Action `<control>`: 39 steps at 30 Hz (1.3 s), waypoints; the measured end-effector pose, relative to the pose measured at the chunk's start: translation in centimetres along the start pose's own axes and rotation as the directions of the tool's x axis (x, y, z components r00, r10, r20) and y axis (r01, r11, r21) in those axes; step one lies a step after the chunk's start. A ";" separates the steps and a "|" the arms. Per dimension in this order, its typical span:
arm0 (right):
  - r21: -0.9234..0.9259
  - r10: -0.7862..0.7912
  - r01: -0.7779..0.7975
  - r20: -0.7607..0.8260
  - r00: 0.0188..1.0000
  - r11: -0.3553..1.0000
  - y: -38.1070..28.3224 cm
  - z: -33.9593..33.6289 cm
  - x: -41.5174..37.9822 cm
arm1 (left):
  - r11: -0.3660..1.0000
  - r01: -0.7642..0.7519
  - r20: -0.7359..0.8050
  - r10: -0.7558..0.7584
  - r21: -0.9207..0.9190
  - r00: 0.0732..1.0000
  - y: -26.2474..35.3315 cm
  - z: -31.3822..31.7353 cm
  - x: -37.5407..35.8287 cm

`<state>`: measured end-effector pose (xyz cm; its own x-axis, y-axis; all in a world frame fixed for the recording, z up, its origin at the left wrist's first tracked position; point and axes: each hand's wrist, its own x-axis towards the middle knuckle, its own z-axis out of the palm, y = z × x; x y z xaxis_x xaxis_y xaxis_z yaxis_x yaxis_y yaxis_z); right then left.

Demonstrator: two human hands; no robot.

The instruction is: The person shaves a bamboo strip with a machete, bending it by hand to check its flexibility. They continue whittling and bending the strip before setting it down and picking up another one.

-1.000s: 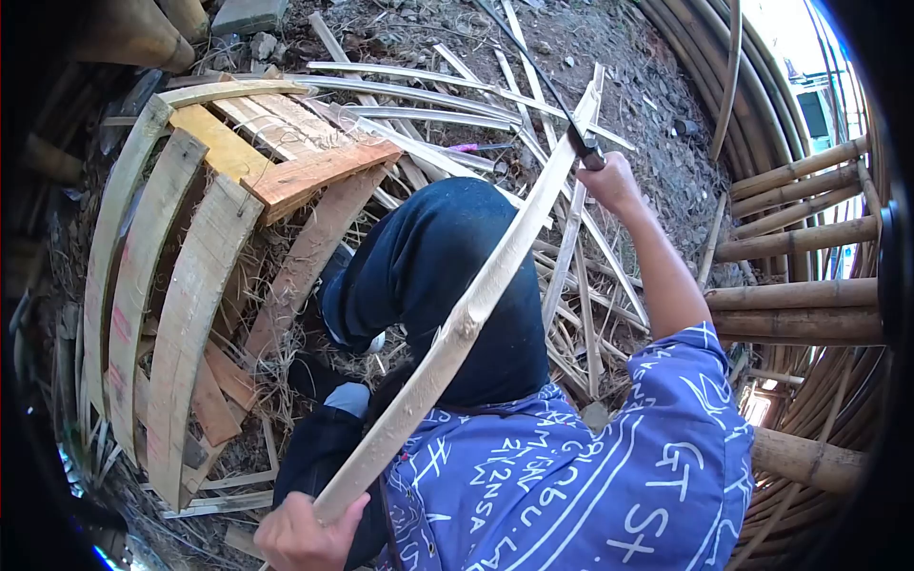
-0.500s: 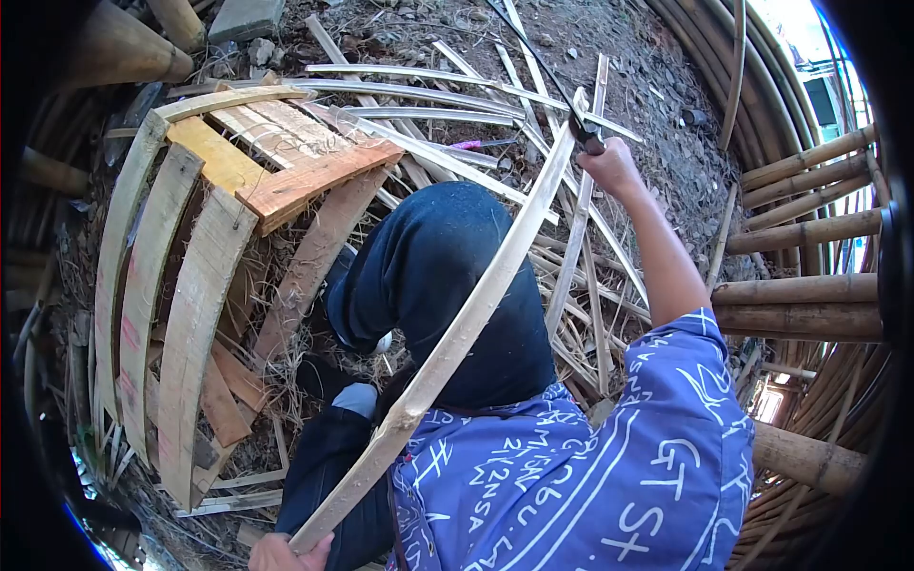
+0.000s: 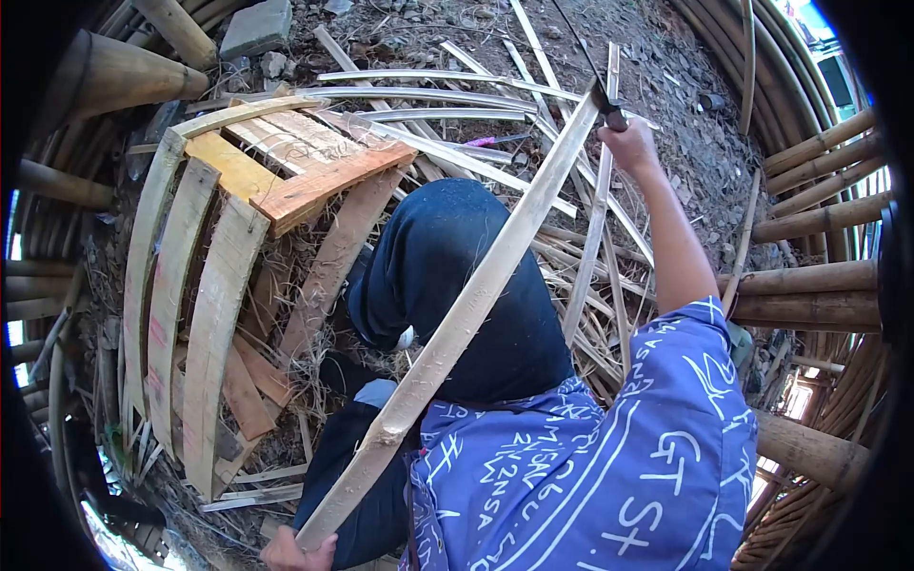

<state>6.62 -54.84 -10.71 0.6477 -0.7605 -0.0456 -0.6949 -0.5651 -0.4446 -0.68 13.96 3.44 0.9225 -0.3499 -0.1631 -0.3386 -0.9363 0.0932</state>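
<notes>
A long split bamboo strip (image 3: 473,303) slants across my lap and raised knee (image 3: 447,257), with a rough node partway along it. My left hand (image 3: 299,552) is closed around its near end at the bottom of the view. Far out at the upper right, my right hand (image 3: 632,148) grips the dark handle of a long-bladed knife (image 3: 615,118). The thin dark blade points up and away, its base right at the strip's far end.
A slatted wooden crate (image 3: 333,186) stands at my left. Several bamboo strips (image 3: 447,96) lie crossed on the littered ground, near a pink-handled tool (image 3: 484,141). Thick bamboo poles (image 3: 809,278) edge the right side, and a grey block (image 3: 257,29) lies at the upper left.
The whole view has shifted slightly, so most things sit farther right. Both hands keep their holds on the strip and the knife, and the blade remains at the strip's far end.
</notes>
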 end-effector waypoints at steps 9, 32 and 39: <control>0.522 -0.090 0.044 0.064 0.994 0.852 -2.3 -0.6 -11.6 | 0.988 -0.028 0.044 0.035 -0.152 0.998 4.3 1.9 6.2; 0.097 -0.289 0.273 0.407 0.867 0.957 -13.1 -1.5 -16.8 | 0.962 -0.030 0.088 0.056 -0.271 0.995 12.4 1.8 10.0; 0.063 -0.348 0.352 0.377 0.858 0.934 -13.6 -1.5 -16.1 | 0.953 -0.067 0.079 0.094 -0.296 0.992 12.0 2.1 9.5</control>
<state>5.16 -35.42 -2.57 0.9157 -0.3352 -0.2214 -0.4017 -0.7753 -0.4873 3.66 -0.65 0.93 0.8690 -0.4377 -0.2308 -0.3294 -0.8597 0.3904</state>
